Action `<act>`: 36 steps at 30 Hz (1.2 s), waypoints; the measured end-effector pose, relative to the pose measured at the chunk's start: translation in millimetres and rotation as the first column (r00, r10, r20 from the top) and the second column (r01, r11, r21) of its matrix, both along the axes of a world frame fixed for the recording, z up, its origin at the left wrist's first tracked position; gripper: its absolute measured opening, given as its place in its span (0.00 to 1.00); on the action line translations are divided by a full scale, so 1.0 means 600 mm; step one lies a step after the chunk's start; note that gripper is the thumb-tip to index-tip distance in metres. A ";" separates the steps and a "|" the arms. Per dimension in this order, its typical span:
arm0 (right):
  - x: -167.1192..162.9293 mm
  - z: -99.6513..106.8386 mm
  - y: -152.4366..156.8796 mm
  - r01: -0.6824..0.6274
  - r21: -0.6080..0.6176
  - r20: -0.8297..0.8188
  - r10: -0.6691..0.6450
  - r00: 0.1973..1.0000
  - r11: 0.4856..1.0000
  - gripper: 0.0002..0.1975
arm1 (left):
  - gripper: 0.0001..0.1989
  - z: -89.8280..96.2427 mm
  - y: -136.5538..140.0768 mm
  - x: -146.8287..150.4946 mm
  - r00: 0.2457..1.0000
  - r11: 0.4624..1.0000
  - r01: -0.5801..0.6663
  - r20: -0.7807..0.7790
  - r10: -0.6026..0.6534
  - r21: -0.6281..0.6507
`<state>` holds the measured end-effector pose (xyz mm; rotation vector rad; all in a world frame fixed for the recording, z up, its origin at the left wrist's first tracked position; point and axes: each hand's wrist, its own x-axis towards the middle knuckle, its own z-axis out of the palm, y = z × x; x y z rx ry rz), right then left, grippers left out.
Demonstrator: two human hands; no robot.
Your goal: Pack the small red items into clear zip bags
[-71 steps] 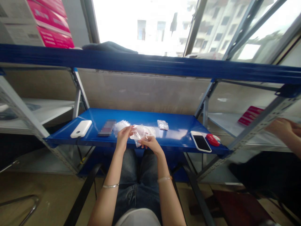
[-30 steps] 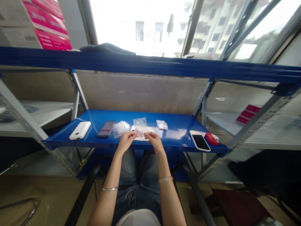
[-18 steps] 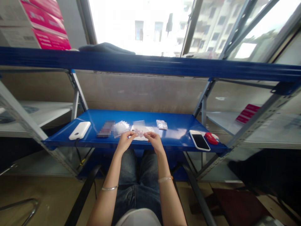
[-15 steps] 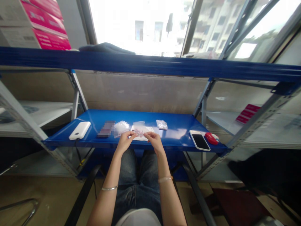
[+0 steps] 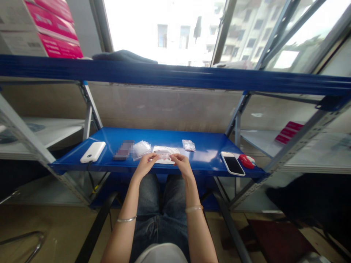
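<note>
fingers of left hand and right hand were pinched on a clear bag near mid-frame, too blurry to see into tbh, forearms slanted up from bottom edge.

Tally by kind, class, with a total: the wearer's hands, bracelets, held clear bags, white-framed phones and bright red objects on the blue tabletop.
Hands: 2, left hand and right hand
Bracelets: 2, left bracelet and right bracelet
Held clear bag: 1
White-framed phone: 1
Bright red object: 1
Total: 7
</note>
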<state>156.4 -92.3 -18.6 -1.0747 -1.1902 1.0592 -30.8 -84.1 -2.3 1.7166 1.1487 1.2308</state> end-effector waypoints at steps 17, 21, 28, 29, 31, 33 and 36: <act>-0.007 0.009 -0.009 -0.065 0.009 0.045 0.065 0.997 0.998 0.17 | 0.10 0.004 -0.001 0.001 1.000 0.997 -0.003 0.010 0.002 0.083; -0.008 0.002 -0.004 -0.064 0.040 0.067 0.062 0.996 0.997 0.18 | 0.11 0.003 -0.004 0.001 1.000 0.996 0.030 0.002 -0.030 0.085; -0.015 0.006 -0.007 -0.060 0.066 0.070 0.055 0.996 0.996 0.18 | 0.11 0.002 -0.005 0.006 0.998 0.997 0.057 0.010 -0.057 0.046; -0.016 0.008 -0.008 -0.066 0.059 0.065 0.062 0.996 0.996 0.18 | 0.11 0.002 -0.005 0.006 0.998 0.997 0.061 0.014 -0.062 0.047; -0.018 0.010 -0.011 -0.086 0.048 0.061 0.083 0.995 0.995 0.17 | 0.09 0.002 -0.005 0.007 0.998 0.997 0.056 0.017 -0.057 0.055; -0.020 0.011 -0.012 -0.118 0.048 0.073 0.114 0.991 0.992 0.16 | 0.08 0.002 -0.004 0.007 0.999 0.997 0.049 0.015 -0.050 0.066; -0.024 0.009 -0.011 -0.151 0.062 0.100 0.144 0.984 0.987 0.15 | 0.08 0.003 -0.005 0.007 0.999 0.995 0.045 0.007 -0.046 0.084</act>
